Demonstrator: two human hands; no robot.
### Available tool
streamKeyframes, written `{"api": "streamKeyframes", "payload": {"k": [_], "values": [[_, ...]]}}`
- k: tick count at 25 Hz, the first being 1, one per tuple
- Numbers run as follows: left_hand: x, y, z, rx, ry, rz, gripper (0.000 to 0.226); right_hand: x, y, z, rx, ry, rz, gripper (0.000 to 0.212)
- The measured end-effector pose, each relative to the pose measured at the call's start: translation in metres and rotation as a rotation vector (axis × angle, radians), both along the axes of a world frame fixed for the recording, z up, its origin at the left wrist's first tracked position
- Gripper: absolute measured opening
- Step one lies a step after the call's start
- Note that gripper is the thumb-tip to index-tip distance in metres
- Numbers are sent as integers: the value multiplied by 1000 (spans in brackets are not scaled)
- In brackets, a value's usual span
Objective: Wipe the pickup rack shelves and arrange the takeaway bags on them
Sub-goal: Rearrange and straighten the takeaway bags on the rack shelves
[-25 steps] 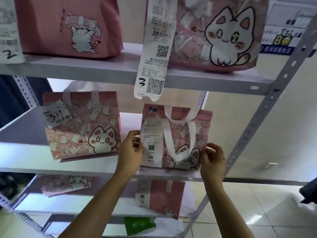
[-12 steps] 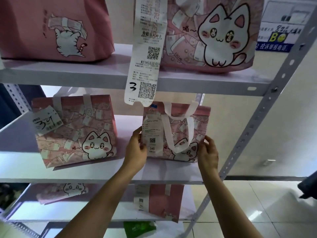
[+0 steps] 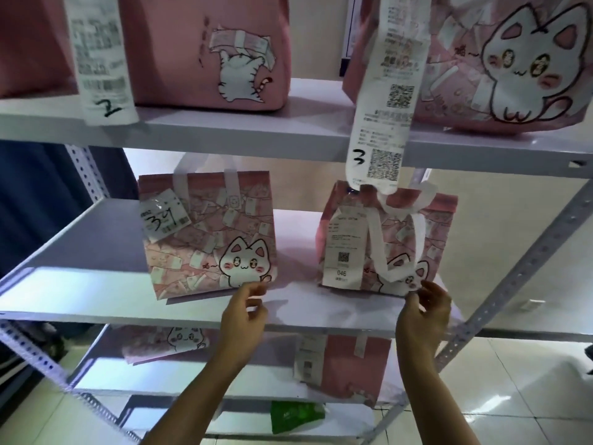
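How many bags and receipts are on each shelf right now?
Top shelf: 3 bags, 2 long receipts.
Middle shelf: 2 bags, 2 receipts.
Lower shelf: 2 bags, 1 receipt.
Total: 7 bags, 5 receipts.

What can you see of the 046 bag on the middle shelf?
The 046 bag is pink, printed with scattered notes and a white cartoon cat low on its front. It stands upright at the right of the middle shelf. White strap handles droop down its front; a white receipt with a QR code and "046" hangs on its left side. The right hand has its fingers at the bag's lower right corner; the left hand is clear of it.
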State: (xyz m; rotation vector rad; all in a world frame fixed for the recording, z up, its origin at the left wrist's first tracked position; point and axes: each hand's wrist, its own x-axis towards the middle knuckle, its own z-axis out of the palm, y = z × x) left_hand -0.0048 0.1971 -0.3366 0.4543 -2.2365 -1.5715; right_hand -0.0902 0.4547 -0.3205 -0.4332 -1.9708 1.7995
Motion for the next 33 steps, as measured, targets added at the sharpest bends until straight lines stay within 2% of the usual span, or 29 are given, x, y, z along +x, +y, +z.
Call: {"api": "streamKeyframes", "payload": {"k": [4, 7, 9, 11, 13, 18, 23, 25, 30, 33], "values": [[38, -59, -3, 72, 99, 301, 29, 35, -76, -4, 70, 152, 238, 31], [53, -100, 0, 60, 174, 516, 26, 44, -132, 0, 139, 130, 498, 39], [50, -126, 5, 32, 122, 519, 40, 40, -162, 8, 205, 23, 627, 48], [41, -145, 10, 13, 70, 420, 52, 31, -184, 16, 200, -63, 716, 58], [30, -151, 13, 18, 51, 340, 49, 22, -197, 25, 140, -113, 761, 60], [19, -151, 4, 79, 9, 230, 29, 24, -198, 24, 57, -144, 738, 54], [3, -142, -5, 85, 1, 89, 31, 34, -177, 16, 51, -136, 526, 26], [-4, -139, -8, 78, 4, 57, 28, 34, -172, 16, 58, -149, 525, 23], [-18, -146, -4, 5, 75, 62, 29, 36, -174, 17, 62, -179, 572, 55], [-23, -151, 2, 2, 105, 86, 24, 37, -180, 17, 32, -179, 551, 55]]}}
